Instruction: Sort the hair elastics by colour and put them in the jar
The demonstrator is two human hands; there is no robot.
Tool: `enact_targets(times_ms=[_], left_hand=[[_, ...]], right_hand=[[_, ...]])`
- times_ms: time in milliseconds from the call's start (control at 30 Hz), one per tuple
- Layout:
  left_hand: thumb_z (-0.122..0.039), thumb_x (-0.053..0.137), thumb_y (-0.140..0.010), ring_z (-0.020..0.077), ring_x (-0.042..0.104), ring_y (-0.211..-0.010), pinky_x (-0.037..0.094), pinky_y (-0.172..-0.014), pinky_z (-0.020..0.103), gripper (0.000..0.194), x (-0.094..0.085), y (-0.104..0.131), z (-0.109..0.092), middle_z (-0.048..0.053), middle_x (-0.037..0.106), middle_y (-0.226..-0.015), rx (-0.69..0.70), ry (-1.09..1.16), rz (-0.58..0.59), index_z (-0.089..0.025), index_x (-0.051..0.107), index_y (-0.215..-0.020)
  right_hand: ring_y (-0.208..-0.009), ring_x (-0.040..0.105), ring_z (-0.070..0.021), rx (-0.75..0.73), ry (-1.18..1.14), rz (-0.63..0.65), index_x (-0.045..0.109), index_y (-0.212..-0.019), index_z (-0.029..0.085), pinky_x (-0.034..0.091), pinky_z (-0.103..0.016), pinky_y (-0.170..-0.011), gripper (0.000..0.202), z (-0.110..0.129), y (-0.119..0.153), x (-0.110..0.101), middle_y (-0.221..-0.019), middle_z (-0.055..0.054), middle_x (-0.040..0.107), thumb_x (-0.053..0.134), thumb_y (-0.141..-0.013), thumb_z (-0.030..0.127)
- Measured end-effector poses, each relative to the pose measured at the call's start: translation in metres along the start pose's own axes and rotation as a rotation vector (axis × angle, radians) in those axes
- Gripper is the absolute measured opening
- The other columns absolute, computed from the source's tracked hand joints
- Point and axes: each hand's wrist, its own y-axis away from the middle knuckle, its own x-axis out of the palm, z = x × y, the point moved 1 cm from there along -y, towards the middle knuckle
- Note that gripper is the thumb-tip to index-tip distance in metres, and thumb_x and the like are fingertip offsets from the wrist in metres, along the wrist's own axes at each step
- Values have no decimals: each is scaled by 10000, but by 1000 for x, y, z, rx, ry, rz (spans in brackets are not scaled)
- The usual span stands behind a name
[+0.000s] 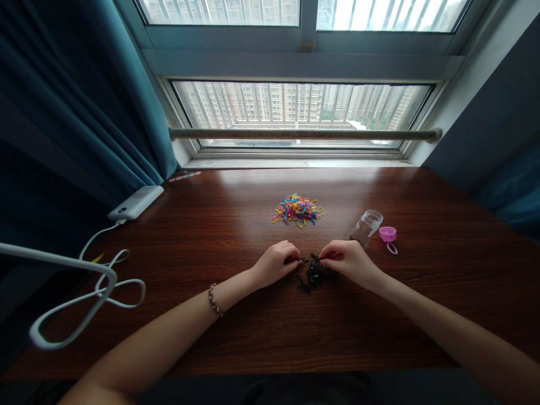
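Observation:
A small pile of shiny black pieces (314, 271), perhaps hair bands or clips, lies on the brown wooden table between my hands. My left hand (278, 263) is at the pile's left side, its fingers pinched on a thin black piece (304, 260). From the right, my right hand (348, 260) reaches into the top of the pile with thumb and fingers closed on a black piece. A clear plastic jar (365, 227) tilts behind my right hand, its lower part hidden. Beside it sits a pink lid with a loop (388, 235).
Farther back is a heap of small multicoloured loops (297, 210). A white power bank (135, 203) with a white cable (139, 292) occupies the left of the table (236, 332). Behind the table, a metal bar (304, 134) crosses the window; a blue curtain (139, 112) hangs left.

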Motion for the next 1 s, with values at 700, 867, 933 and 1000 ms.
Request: enact_targets(times_ms=[700, 867, 933, 1000], left_hand=[[-113, 503, -768, 132, 520, -763, 428, -721, 246, 117, 4, 1, 0, 26, 579, -808, 7, 36, 1, -166, 590, -825], [-100, 498, -767, 135, 518, -782, 426, -733, 246, 119, 5, 1, 0, 30, 578, -819, 25, 34, -8, -164, 584, -821], [-104, 495, -771, 135, 518, -778, 427, -730, 247, 119, 5, 2, 0, 31, 580, -816, 21, 38, -7, -165, 586, -818], [-110, 495, -774, 135, 518, -776, 429, -727, 250, 119, 5, 2, 0, 31, 582, -815, 17, 44, -8, -166, 589, -819]], right_hand=[[-622, 537, -128, -81, 373, 140, 655, -780, 180, 421, -226, -581, 110, -11, 16, -2, -710, -26, 593, 564, -732, 141], [-594, 534, -122, -88, 359, 121, 666, -749, 178, 413, -222, -566, 115, -3, 13, -9, -678, -23, 604, 558, -726, 146], [-575, 530, -116, -73, 365, 91, 669, -743, 180, 408, -218, -550, 123, 3, 14, -14, -675, -19, 604, 556, -717, 138], [-555, 521, -109, -62, 379, 51, 669, -741, 183, 403, -215, -535, 125, 8, 16, -18, -670, -14, 601, 557, -711, 137]])
